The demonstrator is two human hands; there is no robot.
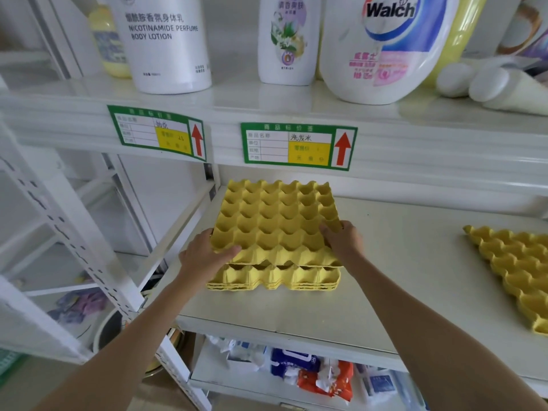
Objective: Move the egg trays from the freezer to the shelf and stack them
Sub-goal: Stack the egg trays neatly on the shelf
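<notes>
A yellow egg tray is held level just above a low stack of yellow egg trays on the white middle shelf. My left hand grips the top tray's near left edge, thumb on its upper face. My right hand grips its right edge. The held tray's near edge hovers a little above the stack, slightly offset from it. Another yellow egg tray lies on the same shelf at the far right, partly cut off by the frame.
The upper shelf carries a body lotion bottle, a shampoo bottle and a large Walch detergent jug. Green price labels hang on its front edge. Packets fill the lower shelf. A perforated white upright stands left.
</notes>
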